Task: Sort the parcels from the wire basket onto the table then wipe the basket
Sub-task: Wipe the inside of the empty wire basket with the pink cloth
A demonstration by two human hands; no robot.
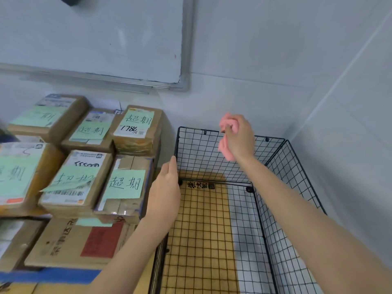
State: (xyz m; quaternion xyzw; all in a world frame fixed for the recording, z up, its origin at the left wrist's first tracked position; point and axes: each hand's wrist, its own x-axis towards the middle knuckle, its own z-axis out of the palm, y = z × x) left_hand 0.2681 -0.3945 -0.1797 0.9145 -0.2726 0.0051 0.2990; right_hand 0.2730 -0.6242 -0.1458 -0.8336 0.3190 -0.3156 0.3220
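The black wire basket (273,219) stands on the right with no parcels inside; a yellow gridded board shows through its bottom. My right hand (238,137) grips a crumpled pink cloth (227,125) at the top of the basket's back wall. At the basket's upper left corner, my left hand (165,192) has straight fingers and touches or nearly touches the wire edge. Several cardboard parcels (131,187) with green paper labels lie stacked on the table to the left.
A whiteboard (91,39) hangs on the wall behind the parcels. White walls close in the basket at the back and right. A large flat carton (74,245) lies under the parcel stack, with blue tape along the table's front edge.
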